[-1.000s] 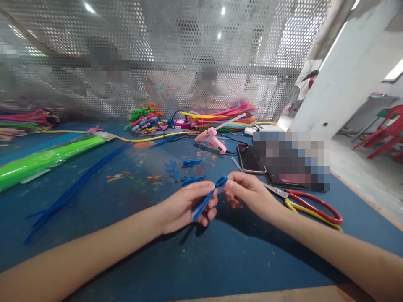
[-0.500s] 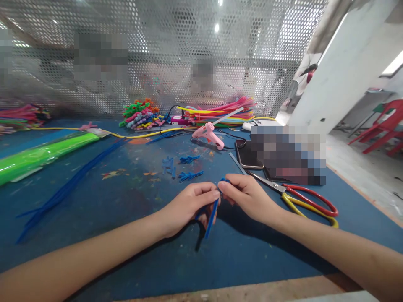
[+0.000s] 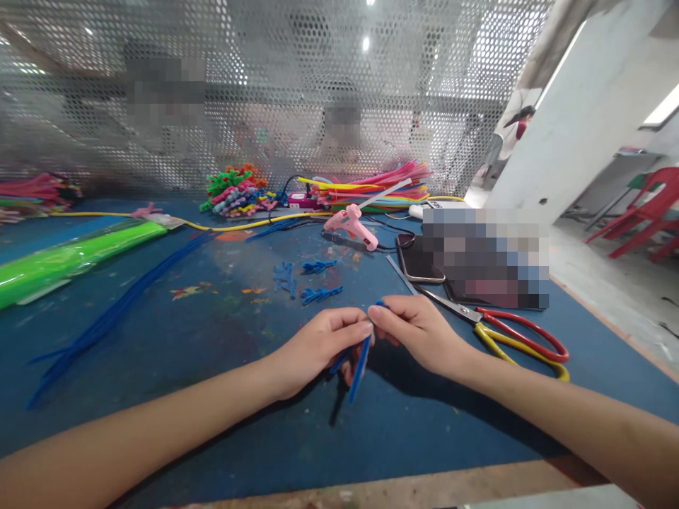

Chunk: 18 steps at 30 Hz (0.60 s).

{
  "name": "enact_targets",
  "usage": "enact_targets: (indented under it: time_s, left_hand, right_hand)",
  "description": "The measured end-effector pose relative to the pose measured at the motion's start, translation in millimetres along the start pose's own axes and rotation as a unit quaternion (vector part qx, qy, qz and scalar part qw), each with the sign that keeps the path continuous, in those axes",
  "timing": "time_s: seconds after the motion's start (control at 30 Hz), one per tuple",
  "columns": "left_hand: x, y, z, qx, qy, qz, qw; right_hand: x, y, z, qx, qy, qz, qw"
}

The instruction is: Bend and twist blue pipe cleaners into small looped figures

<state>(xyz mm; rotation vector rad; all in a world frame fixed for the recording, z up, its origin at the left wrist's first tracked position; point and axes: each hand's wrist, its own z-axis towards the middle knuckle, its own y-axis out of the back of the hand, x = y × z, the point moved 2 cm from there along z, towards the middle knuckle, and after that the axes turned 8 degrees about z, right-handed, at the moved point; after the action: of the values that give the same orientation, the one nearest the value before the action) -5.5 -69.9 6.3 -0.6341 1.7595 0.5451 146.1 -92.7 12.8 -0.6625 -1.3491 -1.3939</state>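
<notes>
Both hands meet above the near middle of the blue table, pinching one blue pipe cleaner (image 3: 360,369). My left hand (image 3: 332,343) is closed on it, thumb pressed to the fingers, with loose ends hanging below. The thumb and index finger of my right hand (image 3: 411,329) grip its upper part; a small blue bit shows above the fingertips. How it is bent between the fingers is hidden. Just beyond the hands lie several small twisted blue pipe cleaner pieces (image 3: 322,294). Scissors (image 3: 477,316) with red and yellow handles rest beside my right hand.
A pink glue gun (image 3: 353,225) stands farther back, near a phone (image 3: 421,259). Long blue pipe cleaners (image 3: 111,322) and a green pack (image 3: 79,258) lie at left. Colourful bundles (image 3: 371,187) line the perforated metal screen (image 3: 286,85). A yellow cable (image 3: 238,227) crosses behind.
Both hands keep their pinch on the blue pipe cleaner, shifting only very slightly. Its hanging end has moved a little to the right. The things on the table stay put.
</notes>
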Motion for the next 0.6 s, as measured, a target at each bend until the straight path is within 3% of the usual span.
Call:
enact_targets:
  time_s: [0.1, 0.17, 0.3, 0.6]
  left_hand:
    - [-1.4, 0.9, -1.7, -0.022, -0.029, 0.042, 0.998]
    - [-4.5, 4.5, -3.9, -0.077, -0.09, 0.143, 0.983]
    - [-11.5, 11.6, -9.0, -0.175, -0.221, 0.342, 0.896]
    - [-11.6, 15.5, -9.2, -0.184, -0.236, 0.38, 0.875]
  right_hand:
    - [-1.0, 2.1, 2.3, -0.047, -0.005, 0.017, 0.999]
    - [-3.5, 4.0, 3.7, -0.078, -0.022, 0.049, 0.996]
    - [-7.6, 3.3, 4.0, -0.069, -0.06, 0.125, 0.988]
    - [-7.7, -4.3, 1.8, -0.004, -0.101, 0.178, 0.979]
